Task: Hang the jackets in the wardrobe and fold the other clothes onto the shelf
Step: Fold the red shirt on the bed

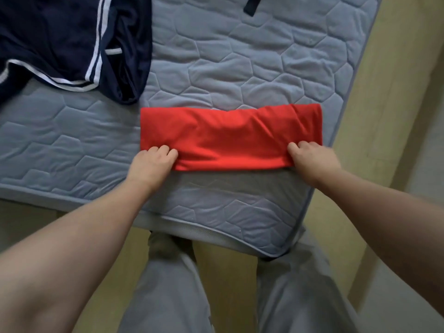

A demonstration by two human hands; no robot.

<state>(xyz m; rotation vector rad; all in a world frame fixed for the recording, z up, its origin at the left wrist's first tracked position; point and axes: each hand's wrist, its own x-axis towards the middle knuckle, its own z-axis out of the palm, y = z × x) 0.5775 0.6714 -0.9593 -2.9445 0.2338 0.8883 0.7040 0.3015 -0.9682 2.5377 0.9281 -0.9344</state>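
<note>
Folding work is under way on the red garment [230, 138], which lies as a long flat band across the near corner of the mattress [72, 152], directly in front of the person. The left hand [153, 162] has its fingers curled down onto the near left corner of the band. The right hand [312, 162] grips the near right corner in the same way, with the cloth caught under its knuckles. The band looks roughly even, but loose creases show towards its right end. For a clean fold, in my judgement, both corners should rise together and level, travel to the far edge and meet it squarely, and the creases should be smoothed flat first. The slippery-looking fabric may slide out of line if one hand leads. A navy garment [72, 44] with white stripes lies rumpled at the far left of the bed, apart from the red one and not yet dealt with. The mattress is bare, blue-grey and quilted, soft enough to give under pressure. Pale yellowish floor [223, 272] shows below the bed. No wardrobe or shelf is in view.
</note>
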